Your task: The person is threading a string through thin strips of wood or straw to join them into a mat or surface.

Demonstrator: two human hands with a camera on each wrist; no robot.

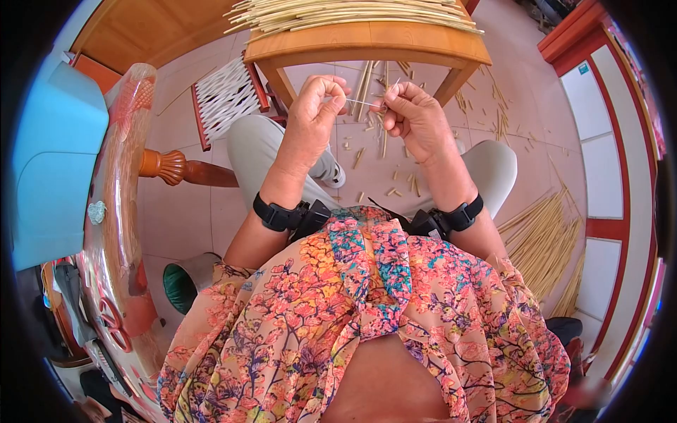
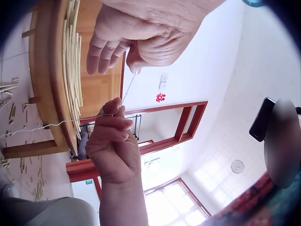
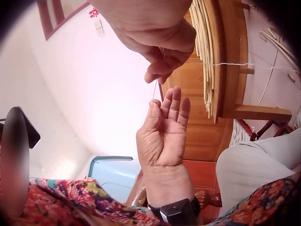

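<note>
My left hand (image 1: pixel 314 116) and right hand (image 1: pixel 417 121) are raised close together over my knees, in front of a wooden stool (image 1: pixel 367 41). A thin pale strand (image 1: pixel 363 103) is stretched between them, and each hand pinches one end with thumb and forefinger. In the left wrist view the strand (image 2: pixel 129 87) runs from the left hand (image 2: pixel 141 37) down to the right hand (image 2: pixel 113 141), and a white thread (image 2: pixel 47 125) trails off to the side. The right wrist view shows the strand (image 3: pixel 154 89) between the right hand (image 3: pixel 155 37) and the left hand (image 3: pixel 162 136), whose other fingers point up.
A bundle of long pale sticks (image 1: pixel 352 14) lies on the stool. Short cut pieces (image 1: pixel 395 183) litter the tiled floor, and more long sticks (image 1: pixel 543 240) lie at my right. A white woven seat (image 1: pixel 226 95), a blue box (image 1: pixel 49 155) and a bin (image 1: pixel 180 285) stand at my left.
</note>
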